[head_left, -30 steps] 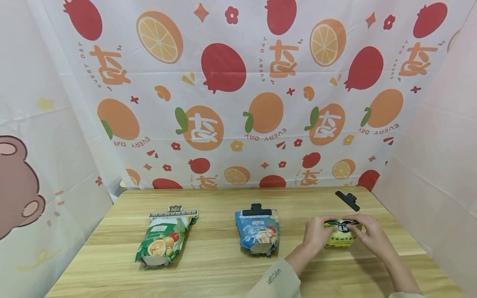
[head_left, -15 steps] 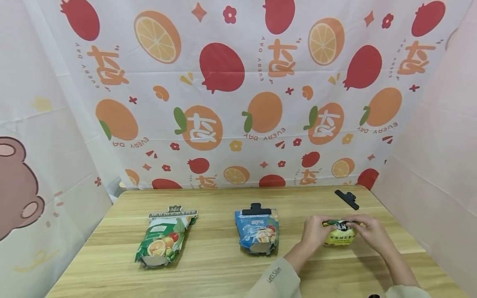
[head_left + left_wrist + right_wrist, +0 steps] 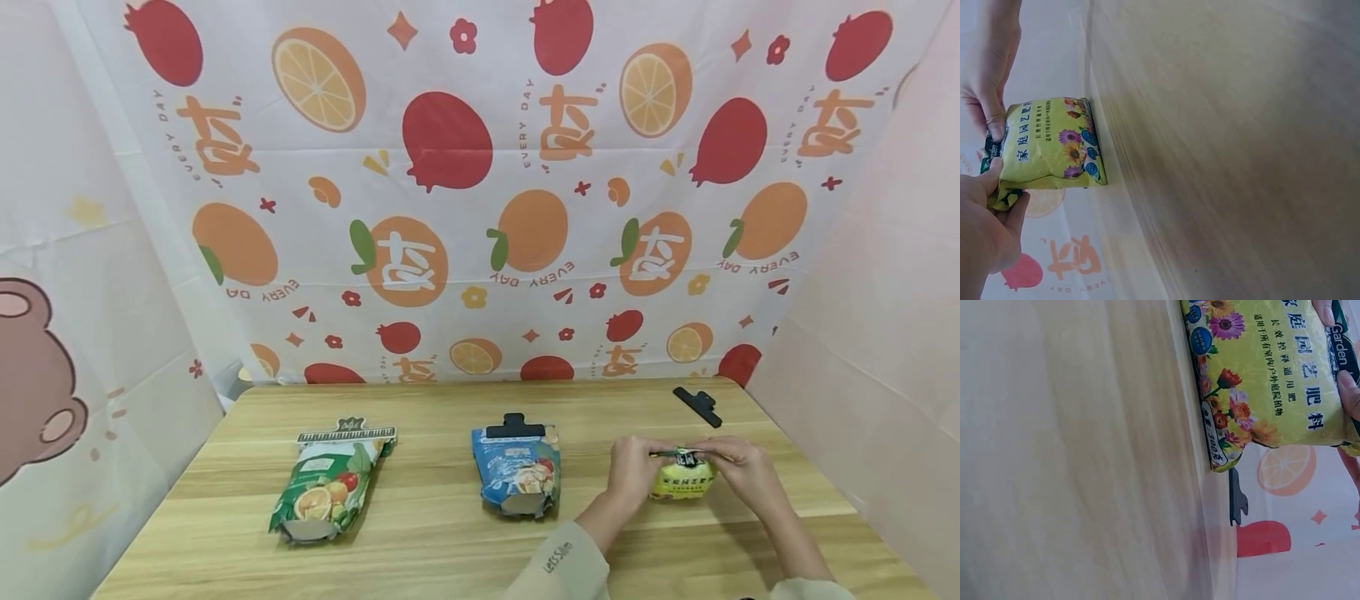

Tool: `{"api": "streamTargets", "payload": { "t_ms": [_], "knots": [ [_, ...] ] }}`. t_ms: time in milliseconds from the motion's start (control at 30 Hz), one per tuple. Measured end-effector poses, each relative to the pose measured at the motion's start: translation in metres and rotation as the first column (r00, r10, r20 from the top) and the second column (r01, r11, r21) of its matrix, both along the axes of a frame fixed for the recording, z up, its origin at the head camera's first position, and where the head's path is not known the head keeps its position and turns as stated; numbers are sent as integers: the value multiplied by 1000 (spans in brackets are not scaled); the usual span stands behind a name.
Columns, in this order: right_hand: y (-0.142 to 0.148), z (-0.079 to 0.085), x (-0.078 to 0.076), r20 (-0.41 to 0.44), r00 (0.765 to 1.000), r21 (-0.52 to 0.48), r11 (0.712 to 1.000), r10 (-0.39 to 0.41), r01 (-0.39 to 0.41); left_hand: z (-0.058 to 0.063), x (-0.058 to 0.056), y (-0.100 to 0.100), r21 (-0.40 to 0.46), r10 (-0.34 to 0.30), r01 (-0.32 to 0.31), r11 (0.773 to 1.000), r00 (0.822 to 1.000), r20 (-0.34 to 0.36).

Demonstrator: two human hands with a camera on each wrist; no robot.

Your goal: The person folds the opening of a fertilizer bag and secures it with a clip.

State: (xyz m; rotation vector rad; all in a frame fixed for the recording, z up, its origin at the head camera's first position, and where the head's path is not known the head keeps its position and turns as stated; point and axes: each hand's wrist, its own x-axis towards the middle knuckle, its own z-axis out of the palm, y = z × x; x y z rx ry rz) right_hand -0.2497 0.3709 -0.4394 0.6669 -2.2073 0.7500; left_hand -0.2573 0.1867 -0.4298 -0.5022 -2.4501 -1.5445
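In the head view, a yellow fertilizer bag (image 3: 681,485) stands on the table at the right, between my two hands. The left hand (image 3: 630,473) pinches the left end of its folded top edge, and the right hand (image 3: 750,477) pinches the right end. Printed flowers line the bottom of the yellow fertilizer bag (image 3: 1054,144) in the left wrist view. Both thumbs press on the dark green band near its top, and the other fingers are partly hidden behind. Beyond the bag lies a loose black bag clip (image 3: 699,407).
A green bag (image 3: 322,487), closed with a white comb-like clip (image 3: 348,432), lies at the left of the wooden table (image 3: 420,550). A blue bag (image 3: 517,475) with a black clip (image 3: 515,427) lies in the middle. A printed fruit curtain (image 3: 480,208) hangs behind.
Both hands have folded the yellow bag's top down further, so less of the dark band shows from above. The other bags and the loose clip have not moved.
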Motion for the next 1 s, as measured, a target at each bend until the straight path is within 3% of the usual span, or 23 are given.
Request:
{"api": "streamTargets", "payload": {
  "t_ms": [133, 267, 400, 567, 800, 1000],
  "knots": [
    [1, 1, 4, 124, 991, 6, 999, -39, 39, 0, 1, 0, -8, 2, -2, 1000, 1000, -13],
    [5, 2, 11, 291, 951, -5, 994, -105, 111, 0, 1, 0, -14, -5, 5, 1000, 1000, -18],
    [9, 2, 14, 381, 917, -32, 989, -119, 142, -2, 1, 0, -21, 0, 0, 1000, 1000, -14],
    [10, 0, 14, 403, 907, -69, 985, -120, 161, -4, -1, 0, -27, 14, -14, 1000, 1000, -26],
    [15, -12, 7, 352, 935, -206, 973, -28, 107, -2, -1, 0, -41, 29, -31, 999, 999, -45],
    [8, -2, 14, 382, 916, -87, 981, -126, 171, -3, -1, -1, -48, 29, -32, 998, 998, -48]
  ]
}}
